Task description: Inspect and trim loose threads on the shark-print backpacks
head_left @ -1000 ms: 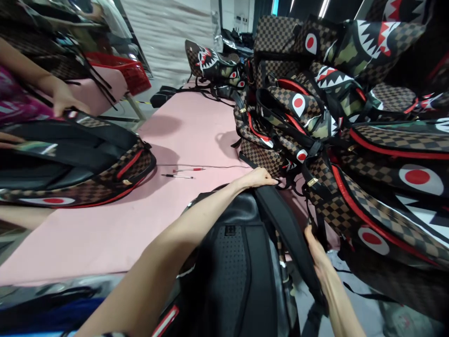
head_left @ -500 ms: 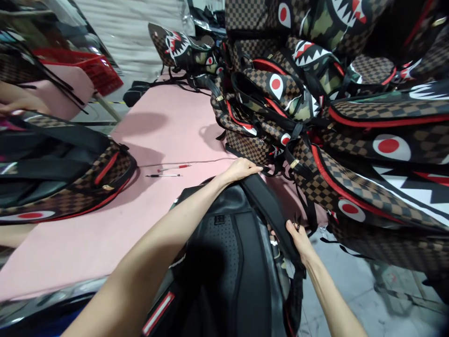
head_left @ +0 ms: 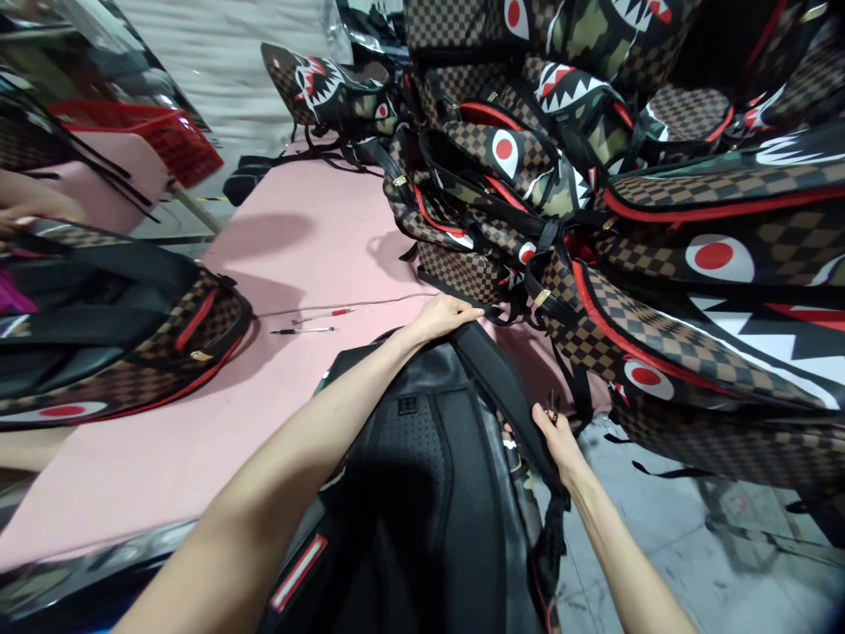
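Observation:
A backpack [head_left: 422, 475] lies back-side up at the near edge of the pink table [head_left: 198, 440], its black padded panel facing me. My left hand [head_left: 444, 315] is closed over the top of the backpack, where the shoulder strap [head_left: 502, 392] starts. My right hand [head_left: 553, 431] is closed on that black strap lower down, at the backpack's right side, and seems to pinch a small dark tool whose tip shows above the fingers.
A tall heap of checkered shark-mouth backpacks [head_left: 594, 194] fills the right. Another backpack [head_left: 119, 335] lies at the left under another person's hand [head_left: 33, 207]. Two pens [head_left: 317, 322] lie on the table. A red basket [head_left: 165, 141] stands at the back left. Grey floor [head_left: 693, 546] shows at lower right.
My right hand has slid up the strap toward the backpack's top. The view has tilted down and shifted left. My left hand has kept its hold.

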The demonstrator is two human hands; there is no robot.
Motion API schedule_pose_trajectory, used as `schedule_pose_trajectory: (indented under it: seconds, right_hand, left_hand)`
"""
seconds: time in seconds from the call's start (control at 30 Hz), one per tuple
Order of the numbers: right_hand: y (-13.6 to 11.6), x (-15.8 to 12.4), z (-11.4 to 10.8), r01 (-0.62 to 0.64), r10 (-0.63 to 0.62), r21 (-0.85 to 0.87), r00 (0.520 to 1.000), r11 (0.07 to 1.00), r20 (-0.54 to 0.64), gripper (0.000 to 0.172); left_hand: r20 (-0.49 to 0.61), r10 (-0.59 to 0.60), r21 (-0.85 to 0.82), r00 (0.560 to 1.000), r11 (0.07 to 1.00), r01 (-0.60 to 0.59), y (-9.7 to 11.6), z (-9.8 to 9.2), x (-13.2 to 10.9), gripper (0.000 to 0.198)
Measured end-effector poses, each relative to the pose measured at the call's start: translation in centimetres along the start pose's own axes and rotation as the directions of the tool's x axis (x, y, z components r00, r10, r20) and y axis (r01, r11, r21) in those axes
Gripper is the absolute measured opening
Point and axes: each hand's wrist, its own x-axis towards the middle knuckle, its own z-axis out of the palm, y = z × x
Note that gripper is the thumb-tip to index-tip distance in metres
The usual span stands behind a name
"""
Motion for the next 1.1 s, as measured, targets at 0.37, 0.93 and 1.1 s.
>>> schedule_pose_trajectory:
  seconds: [0.37,0.93,1.1]
  right_hand:
    - [-0.7,-2.9,2.2,-0.017,0.012,0.083,0.998,0.996,0.066,0.046]
    - [-4.5,-0.3,4.2,0.219,-0.216,-0.078,0.975,0.973,0.055,0.041]
    - [-4.2,-2.1,3.6,0.284,-0.278,-0.256,0.959,0.924,0.059,0.037]
  left_hand:
    - [0.221,-0.519,-0.879,0.825,0.261,0.400,9.3,8.3,-13.3,0.045]
    - [-0.035,-0.581,-0.842,0.813,0.456,0.289,8.5,9.6,-13.9,0.025]
    - [-0.035,-0.592,-0.869,0.805,0.415,0.268,9.1,9.1,-14.3,0.022]
